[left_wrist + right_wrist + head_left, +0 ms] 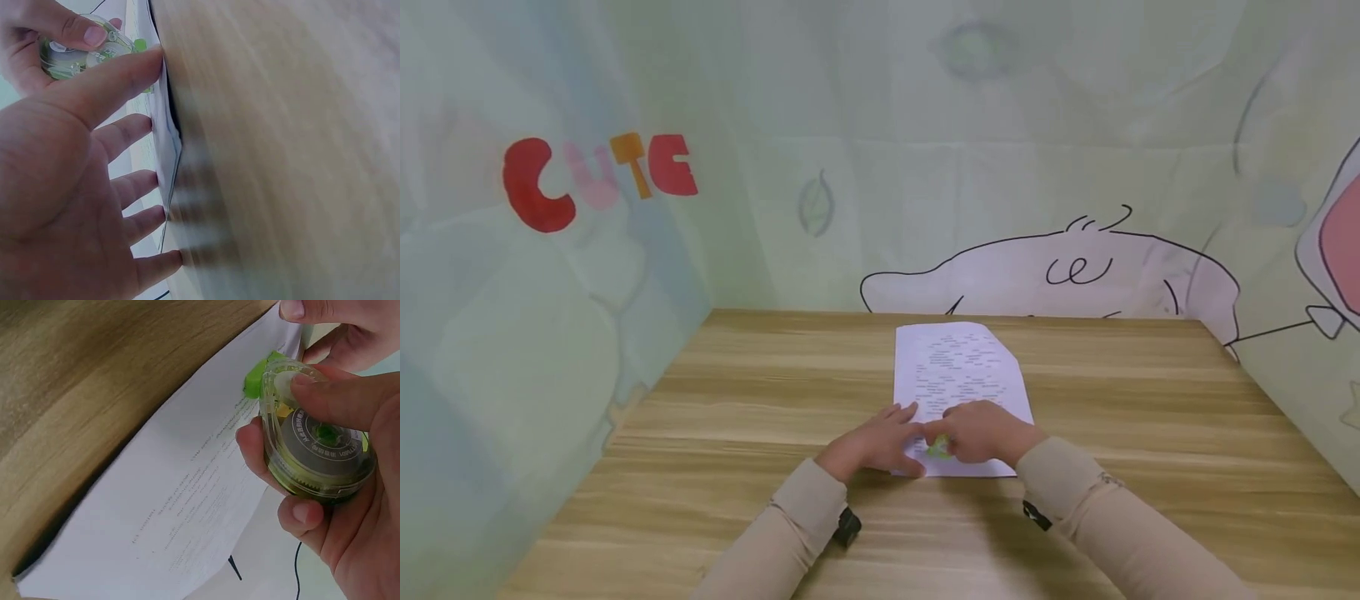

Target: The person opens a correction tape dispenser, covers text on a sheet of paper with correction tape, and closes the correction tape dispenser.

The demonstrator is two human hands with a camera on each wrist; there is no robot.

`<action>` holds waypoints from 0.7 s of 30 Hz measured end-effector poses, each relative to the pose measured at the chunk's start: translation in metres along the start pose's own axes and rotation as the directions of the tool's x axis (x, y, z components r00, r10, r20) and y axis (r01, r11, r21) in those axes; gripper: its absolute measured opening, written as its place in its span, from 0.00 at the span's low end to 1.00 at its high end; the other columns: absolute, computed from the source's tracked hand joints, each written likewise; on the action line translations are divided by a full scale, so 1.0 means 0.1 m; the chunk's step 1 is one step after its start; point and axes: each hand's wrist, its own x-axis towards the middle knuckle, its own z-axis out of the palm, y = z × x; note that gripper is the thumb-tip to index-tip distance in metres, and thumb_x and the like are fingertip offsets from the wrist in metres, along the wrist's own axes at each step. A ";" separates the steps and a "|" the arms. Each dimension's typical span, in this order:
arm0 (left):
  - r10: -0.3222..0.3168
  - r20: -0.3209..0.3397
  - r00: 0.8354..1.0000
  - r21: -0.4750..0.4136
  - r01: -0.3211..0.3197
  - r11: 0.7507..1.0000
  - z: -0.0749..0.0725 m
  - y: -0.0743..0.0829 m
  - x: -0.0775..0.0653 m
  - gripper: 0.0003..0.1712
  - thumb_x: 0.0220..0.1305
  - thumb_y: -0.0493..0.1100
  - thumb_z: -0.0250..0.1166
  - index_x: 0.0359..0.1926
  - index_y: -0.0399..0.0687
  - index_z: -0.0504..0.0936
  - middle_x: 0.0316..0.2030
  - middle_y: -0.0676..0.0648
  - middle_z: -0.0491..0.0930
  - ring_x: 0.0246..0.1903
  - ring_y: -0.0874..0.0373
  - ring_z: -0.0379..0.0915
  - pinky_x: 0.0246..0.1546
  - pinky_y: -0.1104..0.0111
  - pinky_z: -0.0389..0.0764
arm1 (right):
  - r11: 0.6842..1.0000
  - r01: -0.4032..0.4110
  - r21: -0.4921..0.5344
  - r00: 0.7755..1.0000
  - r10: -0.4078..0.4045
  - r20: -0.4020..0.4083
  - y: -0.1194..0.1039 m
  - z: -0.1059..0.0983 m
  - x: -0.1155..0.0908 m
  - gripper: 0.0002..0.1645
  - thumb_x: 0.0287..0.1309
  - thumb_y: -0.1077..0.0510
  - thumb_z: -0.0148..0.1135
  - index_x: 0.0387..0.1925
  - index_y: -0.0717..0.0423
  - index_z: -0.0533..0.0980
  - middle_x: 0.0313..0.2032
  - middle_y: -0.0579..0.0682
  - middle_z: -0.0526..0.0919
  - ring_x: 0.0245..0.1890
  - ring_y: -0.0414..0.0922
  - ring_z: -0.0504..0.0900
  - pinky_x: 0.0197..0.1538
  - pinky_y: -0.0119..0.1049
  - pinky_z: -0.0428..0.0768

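Observation:
A stack of printed paper sheets (910,350) lies on the wooden table, its lines of text facing up. My right hand (983,432) grips a clear and green correction tape dispenser (325,447), with the thumb on its casing. The dispenser's green tip (253,381) is at the printed lines near the sheet's lower left part; whether it touches the paper is hard to tell. My left hand (882,442) rests on the lower left edge of the paper, fingers spread and fairly straight, thumb close to the dispenser. Part of the dispenser is hidden behind my right fingers in the head view.
The wood-grain table (760,383) spreads around the paper on all sides. A printed cloth backdrop (880,208) with cartoon drawings and coloured letters rises behind and beside it. A dark wrist device (847,527) sits below the left sleeve.

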 end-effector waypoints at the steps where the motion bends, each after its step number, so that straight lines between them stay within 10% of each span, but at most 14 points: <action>1: -0.001 0.001 1.000 -0.003 0.001 1.000 0.00 -0.01 0.00 0.29 0.55 0.56 0.64 0.58 0.59 0.71 0.72 0.44 0.46 0.71 0.43 0.40 0.68 0.50 0.51 | 1.000 0.005 -0.009 1.000 -0.005 0.002 -0.01 0.00 0.00 0.19 0.57 0.59 0.58 0.48 0.35 0.75 0.41 0.46 0.83 0.31 0.43 0.77 0.43 0.41 0.76; 21: -0.027 0.016 1.000 0.020 0.027 0.999 -0.03 0.01 -0.02 0.35 0.55 0.58 0.63 0.64 0.60 0.66 0.72 0.47 0.46 0.71 0.45 0.40 0.68 0.50 0.52 | 0.998 -0.003 -0.056 1.000 0.003 0.004 0.03 0.04 0.00 0.24 0.57 0.60 0.56 0.53 0.31 0.71 0.37 0.44 0.82 0.27 0.42 0.74 0.35 0.38 0.75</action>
